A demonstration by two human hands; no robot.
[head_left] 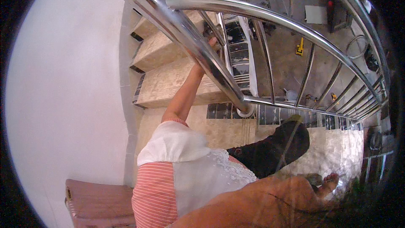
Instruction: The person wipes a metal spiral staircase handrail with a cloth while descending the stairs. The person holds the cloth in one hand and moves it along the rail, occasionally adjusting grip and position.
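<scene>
My left hand point(212, 42) reaches under the thick stainless steel handrail point(193, 38) to the foot of a steel baluster point(215, 31) on the stairs. The handrail covers much of this hand, so its grip is unclear. A blurred grey-brown object point(208, 29) shows right beside the fingers; its kind cannot be told. My right hand point(329, 185) is at the lower right, past my bent forearm, with its fingers curled. A dark grey object point(313, 179) appears against its fingers, too blurred to name or to tell whether it is held.
Stone-look stair treads point(177, 82) climb at the upper left beside a white wall point(69, 85). A curved steel railing point(269, 15) bounds the drop. On the floor below lie yellow tools point(299, 49) and a coiled hose point(356, 47). A pinkish-brown padded seat point(101, 204) stands at lower left.
</scene>
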